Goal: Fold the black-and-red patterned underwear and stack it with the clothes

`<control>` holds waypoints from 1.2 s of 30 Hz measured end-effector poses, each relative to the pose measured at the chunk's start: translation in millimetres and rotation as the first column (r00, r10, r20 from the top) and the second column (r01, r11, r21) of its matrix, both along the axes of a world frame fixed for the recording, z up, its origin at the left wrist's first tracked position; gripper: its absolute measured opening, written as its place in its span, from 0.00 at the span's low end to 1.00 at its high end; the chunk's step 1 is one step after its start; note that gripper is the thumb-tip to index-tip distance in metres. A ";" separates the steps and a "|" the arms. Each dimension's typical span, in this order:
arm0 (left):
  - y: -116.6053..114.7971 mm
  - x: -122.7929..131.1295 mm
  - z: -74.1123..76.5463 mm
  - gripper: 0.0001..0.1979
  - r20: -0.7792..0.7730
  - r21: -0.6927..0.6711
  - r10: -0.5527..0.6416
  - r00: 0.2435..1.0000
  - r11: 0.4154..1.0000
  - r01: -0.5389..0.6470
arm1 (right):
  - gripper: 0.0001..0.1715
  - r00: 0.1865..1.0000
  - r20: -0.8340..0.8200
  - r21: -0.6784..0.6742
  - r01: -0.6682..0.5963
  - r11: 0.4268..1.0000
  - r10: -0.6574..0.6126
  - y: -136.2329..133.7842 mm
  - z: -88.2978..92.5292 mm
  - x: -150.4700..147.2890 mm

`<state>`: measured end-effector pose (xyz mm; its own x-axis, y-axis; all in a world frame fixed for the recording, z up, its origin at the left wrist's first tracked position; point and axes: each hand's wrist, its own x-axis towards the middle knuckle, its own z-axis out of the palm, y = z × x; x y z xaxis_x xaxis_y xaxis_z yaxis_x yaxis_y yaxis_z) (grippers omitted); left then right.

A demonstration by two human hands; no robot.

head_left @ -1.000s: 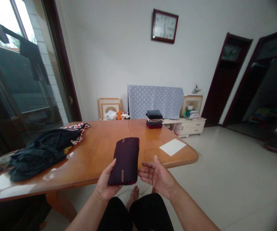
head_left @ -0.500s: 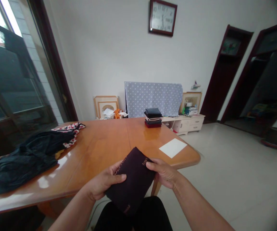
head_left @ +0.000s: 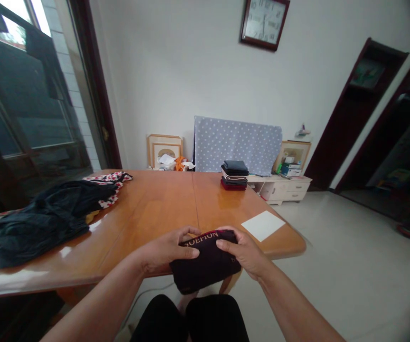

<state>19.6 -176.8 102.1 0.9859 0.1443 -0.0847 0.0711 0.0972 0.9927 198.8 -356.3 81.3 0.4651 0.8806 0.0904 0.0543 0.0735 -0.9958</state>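
Observation:
A dark folded garment (head_left: 207, 263) with tan lettering along its top edge hangs between my two hands, above my knees at the table's front edge. My left hand (head_left: 171, 249) grips its left upper corner, thumb on the near face. On the right upper corner, my right hand (head_left: 244, 251) is closed the same way. A thin strip of red shows at the top edge. The fingers behind the cloth are mostly hidden.
A neat stack of folded clothes (head_left: 234, 175) stands at the table's far right. White paper (head_left: 263, 225) lies near the right corner. Loose dark clothes (head_left: 44, 218) are heaped on the left of the wooden table (head_left: 158, 204). A white cabinet (head_left: 290, 190) stands beyond.
The garment has turned from a slanted, diamond-like pose to nearly level, its lettered edge now on top, and looks shorter. Both hands still hold it. The view has tilted slightly.

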 end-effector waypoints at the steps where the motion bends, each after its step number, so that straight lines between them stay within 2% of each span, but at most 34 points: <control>1: 2.9 -0.5 -1.8 0.26 -0.009 0.015 0.031 0.999 0.999 -0.031 | 0.27 1.000 -0.012 0.016 0.021 1.000 -0.021 -0.2 -2.5 0.2; 6: 10.9 0.8 -5.8 0.16 -0.024 0.123 0.097 0.995 0.988 -0.093 | 0.27 0.998 -0.049 0.019 0.039 0.999 -0.038 -2.9 -7.9 3.0; 10: 7.8 5.3 4.9 0.14 0.007 0.227 0.138 0.990 0.964 -0.136 | 0.29 0.998 -0.013 -0.066 -0.064 0.996 0.063 -9.6 5.5 13.9; 13: 3.3 9.0 16.6 0.13 0.020 0.342 0.127 0.992 0.931 -0.126 | 0.36 0.973 0.187 -0.105 -0.117 0.988 0.135 -14.9 27.9 20.6; 17: -5.5 16.4 23.1 0.13 0.093 0.441 0.086 0.992 0.890 -0.118 | 0.50 0.868 0.470 -0.152 -0.100 0.983 0.161 -13.8 52.5 14.0; 18: -7.5 18.7 22.9 0.13 0.114 0.448 0.072 0.991 0.887 -0.116 | 0.49 0.833 0.527 -0.164 -0.096 0.982 0.170 -11.6 55.0 10.9; 20: -9.5 23.3 21.4 0.13 0.151 0.445 0.047 0.987 0.889 -0.110 | 0.37 0.769 0.610 -0.193 -0.090 0.977 0.191 -6.0 55.9 6.5; 22: -7.6 27.4 19.8 0.12 0.184 0.410 0.042 0.982 0.905 -0.116 | 0.22 0.734 0.642 -0.233 -0.090 0.968 0.223 -0.8 53.8 6.8; 24: -2.0 30.2 18.2 0.14 0.210 0.323 0.083 0.974 0.935 -0.150 | 0.16 0.749 0.609 -0.255 -0.124 0.959 0.259 2.6 51.3 11.7; 27: 7.7 32.1 13.0 0.18 0.197 0.067 0.178 0.964 0.979 -0.195 | 0.18 0.833 0.434 -0.245 -0.256 0.935 0.342 5.2 48.7 22.8; 29: 11.2 33.3 5.2 0.22 0.152 -0.142 0.173 0.973 0.978 -0.151 | 0.23 0.886 0.256 -0.226 -0.333 0.915 0.386 8.0 47.0 30.9; 31: 11.9 36.0 -7.0 0.22 0.130 -0.277 0.132 0.983 0.956 -0.091 | 0.27 0.905 0.108 -0.226 -0.381 0.896 0.412 14.0 44.4 40.2; 33: 11.3 40.8 -22.8 0.21 0.132 -0.313 0.146 0.980 0.945 -0.098 | 0.29 0.900 0.067 -0.260 -0.401 0.878 0.430 23.8 39.5 52.0; 36: 12.3 51.6 -49.4 0.20 0.120 -0.262 0.258 0.959 0.939 -0.221 | 0.27 0.893 0.184 -0.326 -0.338 0.883 0.410 43.6 25.7 73.2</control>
